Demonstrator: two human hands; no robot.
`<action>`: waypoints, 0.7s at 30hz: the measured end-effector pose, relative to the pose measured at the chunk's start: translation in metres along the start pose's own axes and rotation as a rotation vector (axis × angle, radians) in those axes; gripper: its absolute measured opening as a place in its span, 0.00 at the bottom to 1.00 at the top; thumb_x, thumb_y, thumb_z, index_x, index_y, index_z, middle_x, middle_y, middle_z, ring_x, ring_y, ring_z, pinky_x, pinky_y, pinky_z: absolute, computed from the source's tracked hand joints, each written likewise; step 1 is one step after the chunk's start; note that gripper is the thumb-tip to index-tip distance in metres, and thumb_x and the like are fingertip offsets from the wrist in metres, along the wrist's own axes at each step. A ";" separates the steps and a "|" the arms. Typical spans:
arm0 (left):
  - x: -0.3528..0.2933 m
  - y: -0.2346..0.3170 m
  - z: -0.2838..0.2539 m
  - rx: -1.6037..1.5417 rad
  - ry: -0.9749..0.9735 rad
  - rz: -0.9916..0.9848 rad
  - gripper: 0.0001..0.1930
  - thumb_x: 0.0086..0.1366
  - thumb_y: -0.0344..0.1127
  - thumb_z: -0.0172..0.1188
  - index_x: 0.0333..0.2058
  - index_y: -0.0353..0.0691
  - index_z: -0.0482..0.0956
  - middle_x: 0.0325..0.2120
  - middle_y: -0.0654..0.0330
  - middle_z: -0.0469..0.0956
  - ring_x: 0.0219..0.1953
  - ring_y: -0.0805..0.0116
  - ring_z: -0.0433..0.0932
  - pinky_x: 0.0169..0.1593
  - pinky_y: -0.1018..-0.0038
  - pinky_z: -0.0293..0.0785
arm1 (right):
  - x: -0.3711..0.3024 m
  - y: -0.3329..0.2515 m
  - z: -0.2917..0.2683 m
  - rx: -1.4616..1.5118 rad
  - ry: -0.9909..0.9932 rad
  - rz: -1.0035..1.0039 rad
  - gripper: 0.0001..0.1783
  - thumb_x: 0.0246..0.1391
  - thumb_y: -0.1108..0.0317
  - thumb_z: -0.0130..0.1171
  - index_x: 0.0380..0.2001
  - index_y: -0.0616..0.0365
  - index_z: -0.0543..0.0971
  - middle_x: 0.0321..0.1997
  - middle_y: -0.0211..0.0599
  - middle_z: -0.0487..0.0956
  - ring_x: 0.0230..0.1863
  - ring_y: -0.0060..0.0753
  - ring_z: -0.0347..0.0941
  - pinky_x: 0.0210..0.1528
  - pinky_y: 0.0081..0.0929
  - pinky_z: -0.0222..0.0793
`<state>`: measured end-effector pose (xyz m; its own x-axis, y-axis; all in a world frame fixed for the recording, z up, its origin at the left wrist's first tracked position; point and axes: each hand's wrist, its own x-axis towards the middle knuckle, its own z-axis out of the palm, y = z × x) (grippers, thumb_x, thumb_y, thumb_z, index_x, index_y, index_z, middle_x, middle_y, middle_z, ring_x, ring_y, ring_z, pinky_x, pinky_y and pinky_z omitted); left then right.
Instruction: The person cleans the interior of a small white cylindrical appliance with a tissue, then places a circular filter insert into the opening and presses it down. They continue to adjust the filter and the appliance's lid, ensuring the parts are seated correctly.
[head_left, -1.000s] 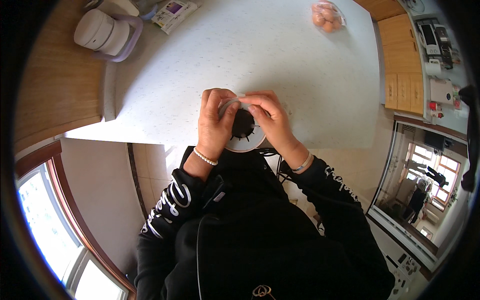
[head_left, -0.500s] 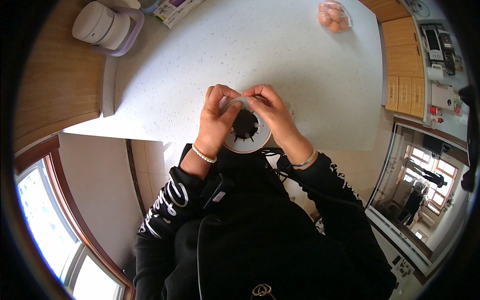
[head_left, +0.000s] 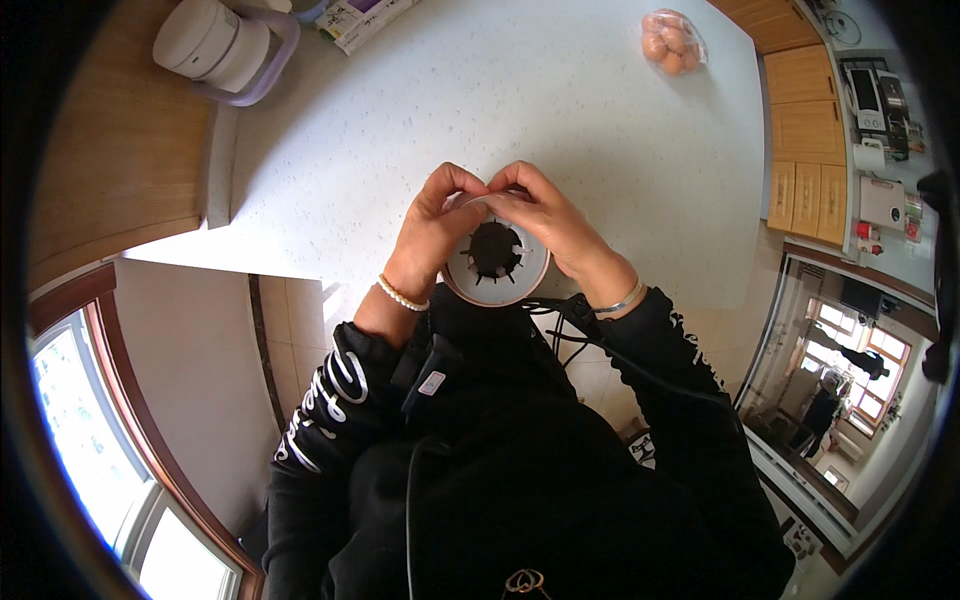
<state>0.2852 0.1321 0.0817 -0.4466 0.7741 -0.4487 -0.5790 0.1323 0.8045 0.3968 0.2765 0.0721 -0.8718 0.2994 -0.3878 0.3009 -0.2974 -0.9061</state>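
Between my hands, at the near edge of the counter, is a round white thing (head_left: 522, 282) with a thin pinkish rim. Its centre is dark, with short dark spokes reaching outward; I cannot tell its exact kind. My left hand (head_left: 440, 220) grips its far-left rim, thumb lying on the top face and fingers bent. On the far-right rim, my right hand (head_left: 545, 220) grips likewise. Both sets of fingertips come together at the far edge. Whatever they pinch there is too small to make out.
The pale speckled counter (head_left: 380, 150) spreads out ahead. At its far right lies a clear bag of brown eggs (head_left: 672, 45). A white and lilac handled appliance (head_left: 240, 55) stands far left, beside a printed box (head_left: 360, 22). A wooden panel (head_left: 120, 150) borders the left side.
My fingertips have closed in at the far rim, with the right thumb shifting left toward the left one. The round thing is still held in about the same place.
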 end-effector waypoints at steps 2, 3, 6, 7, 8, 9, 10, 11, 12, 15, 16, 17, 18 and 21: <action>0.001 -0.003 -0.001 0.011 0.000 0.015 0.07 0.64 0.28 0.58 0.41 0.42 0.74 0.36 0.64 0.77 0.39 0.78 0.75 0.43 0.80 0.72 | 0.001 0.005 0.002 -0.028 -0.002 -0.051 0.07 0.64 0.69 0.55 0.43 0.58 0.72 0.43 0.28 0.74 0.45 0.16 0.67 0.48 0.18 0.66; 0.001 -0.004 -0.002 0.013 -0.003 0.020 0.08 0.64 0.29 0.58 0.42 0.42 0.74 0.37 0.64 0.77 0.39 0.77 0.76 0.44 0.80 0.72 | 0.001 0.008 0.004 -0.047 0.019 -0.065 0.07 0.64 0.70 0.55 0.43 0.58 0.72 0.45 0.28 0.74 0.46 0.16 0.68 0.49 0.18 0.66; -0.002 -0.009 -0.003 0.044 0.011 0.052 0.10 0.66 0.29 0.57 0.46 0.42 0.74 0.39 0.64 0.77 0.44 0.75 0.75 0.48 0.79 0.72 | 0.003 0.016 0.007 -0.073 0.024 -0.200 0.07 0.64 0.71 0.55 0.43 0.59 0.71 0.48 0.31 0.73 0.49 0.18 0.68 0.52 0.20 0.67; -0.004 -0.011 -0.004 0.069 0.021 0.074 0.11 0.66 0.28 0.57 0.47 0.41 0.74 0.40 0.64 0.77 0.46 0.75 0.75 0.50 0.79 0.71 | 0.003 0.017 0.007 -0.084 0.019 -0.226 0.07 0.64 0.71 0.55 0.42 0.59 0.71 0.49 0.32 0.73 0.50 0.19 0.69 0.53 0.20 0.67; -0.009 -0.014 -0.005 0.059 0.029 0.085 0.12 0.67 0.28 0.56 0.49 0.41 0.73 0.42 0.64 0.76 0.48 0.74 0.74 0.52 0.78 0.71 | 0.004 0.018 0.006 -0.108 0.033 -0.240 0.06 0.64 0.72 0.55 0.42 0.59 0.71 0.50 0.32 0.73 0.50 0.19 0.69 0.54 0.21 0.67; -0.015 -0.017 -0.006 0.056 0.039 0.097 0.13 0.67 0.27 0.55 0.50 0.41 0.73 0.45 0.63 0.75 0.51 0.73 0.73 0.53 0.76 0.70 | 0.003 0.019 0.006 -0.102 0.021 -0.244 0.06 0.64 0.72 0.55 0.42 0.59 0.71 0.50 0.33 0.73 0.51 0.19 0.69 0.54 0.21 0.67; -0.018 -0.019 -0.008 0.054 0.044 0.116 0.15 0.67 0.27 0.55 0.52 0.42 0.73 0.47 0.63 0.74 0.53 0.73 0.72 0.55 0.75 0.69 | 0.002 0.020 0.006 -0.107 0.027 -0.233 0.06 0.64 0.72 0.55 0.42 0.59 0.71 0.50 0.33 0.73 0.51 0.20 0.69 0.55 0.22 0.67; -0.020 -0.019 -0.010 0.127 0.048 0.154 0.15 0.67 0.26 0.55 0.53 0.43 0.73 0.49 0.63 0.73 0.54 0.72 0.71 0.56 0.73 0.69 | 0.002 0.020 0.006 -0.123 0.037 -0.244 0.06 0.63 0.72 0.55 0.42 0.59 0.71 0.50 0.33 0.73 0.52 0.20 0.69 0.56 0.22 0.66; -0.022 -0.019 -0.013 0.201 0.050 0.201 0.16 0.67 0.26 0.55 0.53 0.44 0.73 0.51 0.62 0.72 0.55 0.71 0.70 0.57 0.71 0.68 | 0.001 0.020 0.006 -0.095 0.034 -0.228 0.06 0.63 0.72 0.55 0.41 0.59 0.71 0.50 0.33 0.73 0.52 0.20 0.69 0.56 0.22 0.66; -0.024 -0.010 -0.020 0.725 0.085 0.573 0.17 0.59 0.23 0.60 0.47 0.47 0.79 0.52 0.57 0.69 0.55 0.61 0.72 0.57 0.63 0.70 | 0.002 0.020 0.006 -0.076 0.020 -0.244 0.06 0.63 0.73 0.55 0.41 0.59 0.70 0.50 0.34 0.73 0.51 0.20 0.69 0.55 0.22 0.66; -0.025 -0.004 -0.022 0.890 0.074 0.648 0.16 0.57 0.22 0.62 0.44 0.46 0.81 0.52 0.57 0.70 0.54 0.59 0.72 0.56 0.63 0.70 | 0.003 0.020 0.005 -0.085 0.015 -0.237 0.06 0.63 0.73 0.55 0.41 0.59 0.70 0.50 0.34 0.72 0.51 0.21 0.69 0.55 0.22 0.66; -0.025 0.002 -0.024 1.051 0.067 0.726 0.16 0.54 0.21 0.63 0.41 0.46 0.82 0.51 0.56 0.70 0.54 0.57 0.72 0.55 0.63 0.71 | 0.003 0.020 0.005 -0.103 0.019 -0.251 0.06 0.63 0.73 0.55 0.41 0.59 0.70 0.50 0.34 0.72 0.51 0.21 0.69 0.55 0.22 0.66; -0.025 0.008 -0.024 1.158 0.053 0.804 0.14 0.46 0.21 0.66 0.34 0.43 0.84 0.48 0.57 0.72 0.52 0.55 0.74 0.53 0.62 0.73 | 0.004 0.020 0.006 -0.106 0.016 -0.262 0.06 0.63 0.73 0.54 0.41 0.59 0.70 0.50 0.34 0.73 0.51 0.22 0.69 0.55 0.22 0.66; -0.022 0.029 -0.027 1.430 -0.291 1.061 0.14 0.41 0.22 0.68 0.31 0.40 0.84 0.45 0.58 0.75 0.51 0.57 0.75 0.50 0.62 0.75 | 0.004 0.020 0.007 -0.192 0.042 -0.336 0.05 0.62 0.74 0.54 0.41 0.60 0.71 0.47 0.33 0.74 0.50 0.23 0.70 0.55 0.23 0.66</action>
<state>0.2598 0.1017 0.1041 0.0161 0.9269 0.3749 0.8874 -0.1860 0.4218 0.3965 0.2658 0.0536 -0.9187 0.3893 -0.0672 0.0717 -0.0028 -0.9974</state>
